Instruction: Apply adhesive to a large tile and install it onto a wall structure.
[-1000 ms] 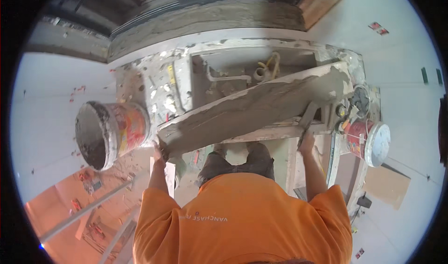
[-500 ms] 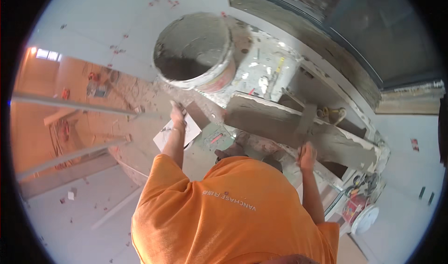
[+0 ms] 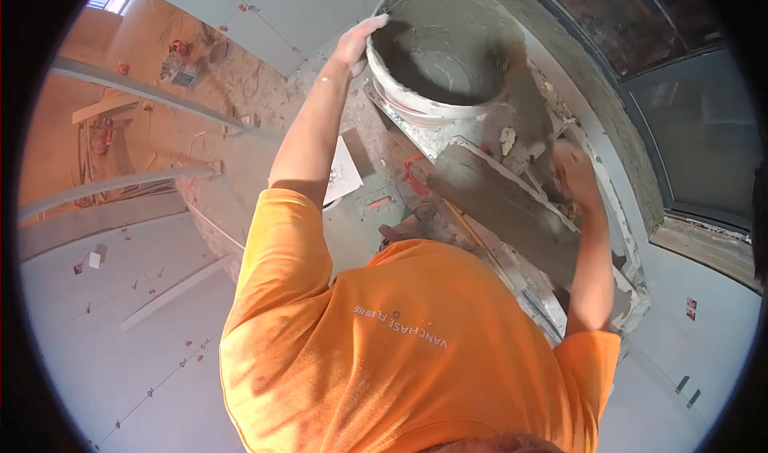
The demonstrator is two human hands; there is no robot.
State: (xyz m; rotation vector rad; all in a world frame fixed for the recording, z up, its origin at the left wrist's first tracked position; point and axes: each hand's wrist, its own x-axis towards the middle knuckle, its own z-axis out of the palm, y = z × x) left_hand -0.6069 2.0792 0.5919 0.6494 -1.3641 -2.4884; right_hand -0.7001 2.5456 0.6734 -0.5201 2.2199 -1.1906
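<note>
My left hand (image 3: 358, 43) is at the left rim of a large round bucket (image 3: 416, 105), its fingers closed over the edge. Wet grey mortar (image 3: 448, 65) coats the inside of the bucket. My right hand (image 3: 573, 173) is blurred but closed round a trowel (image 3: 528, 105), whose grey blade smears across the right side of the bucket. Below the bucket lies a long slab (image 3: 500, 209) spread with grey mortar, nearer to my body. The trowel's handle is mostly hidden in my hand.
A white square sheet (image 3: 344, 173) lies left of the slab. A dark-framed window (image 3: 680, 109) stands at the right, above a mortared ledge. Metal rails (image 3: 152, 93) cross the left side. A yellowish strip (image 3: 480, 241) runs along the slab's near edge.
My left hand has gone from beside the white sheet up to the bucket's rim. My right hand has carried the trowel from over the slab up to the bucket. The view has shifted.
</note>
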